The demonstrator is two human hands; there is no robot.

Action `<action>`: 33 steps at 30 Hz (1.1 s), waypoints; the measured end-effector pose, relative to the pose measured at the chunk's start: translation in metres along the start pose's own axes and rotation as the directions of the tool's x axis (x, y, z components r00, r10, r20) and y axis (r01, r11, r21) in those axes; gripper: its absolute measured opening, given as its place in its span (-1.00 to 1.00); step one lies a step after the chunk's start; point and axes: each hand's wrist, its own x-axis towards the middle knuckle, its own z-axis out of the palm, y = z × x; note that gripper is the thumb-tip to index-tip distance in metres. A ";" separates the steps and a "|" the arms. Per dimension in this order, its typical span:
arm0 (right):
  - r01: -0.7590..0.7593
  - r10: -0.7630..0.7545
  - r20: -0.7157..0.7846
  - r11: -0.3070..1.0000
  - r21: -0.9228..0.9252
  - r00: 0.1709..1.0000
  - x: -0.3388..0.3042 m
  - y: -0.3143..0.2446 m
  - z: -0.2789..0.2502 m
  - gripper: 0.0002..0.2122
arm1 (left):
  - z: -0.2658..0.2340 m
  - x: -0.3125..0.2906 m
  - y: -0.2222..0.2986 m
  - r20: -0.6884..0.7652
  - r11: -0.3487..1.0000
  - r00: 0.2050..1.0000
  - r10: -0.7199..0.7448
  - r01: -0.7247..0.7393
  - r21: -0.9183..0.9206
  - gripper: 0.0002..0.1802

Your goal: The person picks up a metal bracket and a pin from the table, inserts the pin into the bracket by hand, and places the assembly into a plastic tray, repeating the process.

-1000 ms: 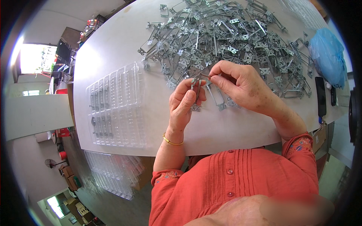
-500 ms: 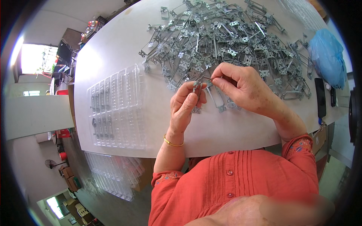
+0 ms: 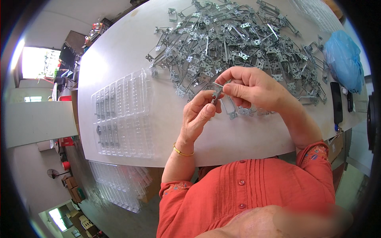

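Item 1: small metal bracket (image 3: 217, 92), one piece, grey stamped steel, held up above the white table (image 3: 119, 51) between both hands, just in front of the big heap of like parts.

Item 2: left hand (image 3: 198, 115), one, raised from the table edge; its grip is closed, thumb and forefinger pinching the lower end of the small metal bracket. One thin gold bangle (image 3: 182, 151) sits on that wrist.

Item 3: right hand (image 3: 254, 89), one, reaching in from the right; its grip is likewise closed on the upper end of the same piece, fingertips (image 3: 230, 88) meeting those of the other hand.

Item 4: heap of metal brackets (image 3: 234, 43), too many and too tangled to count, spread across the far half of the table; a few strays lie just below the right hand.

Item 5: clear plastic tray (image 3: 123, 115), one on the table, to the person's left, ribbed into many narrow slots; about half a dozen slots at its outer side hold grey parts, the rest look bare.

Item 6: stack of clear trays (image 3: 119, 182), count not readable, lower down beside the table.

Item 7: blue plastic bag (image 3: 345, 59), one, far right corner.

Item 8: dark phones (image 3: 336, 102), two, lying near the right table edge
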 end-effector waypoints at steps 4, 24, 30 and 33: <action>-0.063 0.060 0.077 0.997 0.044 0.995 0.005 0.001 -0.005 -0.78 | 0.002 -0.001 0.001 0.014 0.998 1.000 0.020 -0.021 0.055 -0.44; 0.277 -0.344 -0.262 0.925 -0.260 0.902 0.006 0.017 0.005 -0.87 | -0.007 0.005 -0.002 -0.025 0.985 0.999 -0.027 0.023 -0.173 -0.50; 0.154 -0.196 -0.095 0.929 -0.337 0.976 -0.007 0.006 0.014 -0.94 | -0.003 0.005 -0.001 -0.078 0.981 0.997 -0.002 -0.013 -0.192 -0.49; 0.143 -0.193 -0.107 0.922 -0.359 0.975 -0.006 0.004 0.015 -0.92 | -0.005 0.004 -0.003 -0.080 0.986 0.997 0.002 -0.016 -0.169 -0.50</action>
